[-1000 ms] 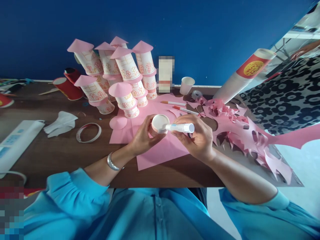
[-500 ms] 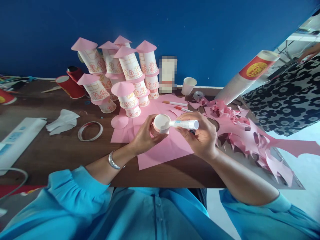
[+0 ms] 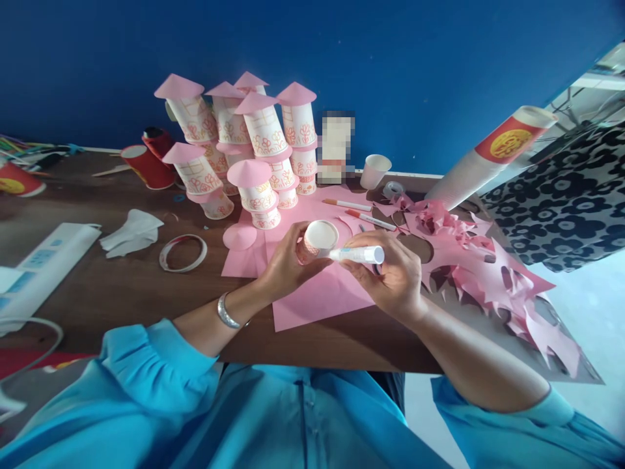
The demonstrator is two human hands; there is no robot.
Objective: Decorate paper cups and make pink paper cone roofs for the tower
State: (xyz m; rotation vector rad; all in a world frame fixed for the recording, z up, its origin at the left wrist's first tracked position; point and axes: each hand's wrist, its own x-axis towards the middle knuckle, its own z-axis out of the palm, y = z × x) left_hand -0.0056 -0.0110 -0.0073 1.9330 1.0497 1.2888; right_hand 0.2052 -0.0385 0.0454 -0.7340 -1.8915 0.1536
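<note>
My left hand [image 3: 289, 262] is wrapped round a small white paper cup [image 3: 321, 236] with reddish drawings, its round white end facing up. In my right hand [image 3: 393, 273] is a white glue stick [image 3: 359, 255], held nearly level, its tip at the right lower rim of the cup. Beneath both hands lie pink paper sheets [image 3: 312, 306]. Behind them stand several stacked cup towers with pink cone roofs [image 3: 249, 173]. Two markers [image 3: 370, 219] lie just beyond my right hand.
A tape roll [image 3: 183, 253], crumpled tissue [image 3: 131, 233] and power strip [image 3: 49, 270] lie left. Red cups [image 3: 146, 166] stand behind. At the right are pink scraps [image 3: 488, 260], a tall cup stack [image 3: 469, 176] and patterned dark cloth [image 3: 566, 195]. A single cup [image 3: 375, 171] stands near the wall.
The glue stick's tip has moved from the top of the cup's end to its lower right rim. The whole view has shifted slightly, and a hand at the far right is no longer visible.
</note>
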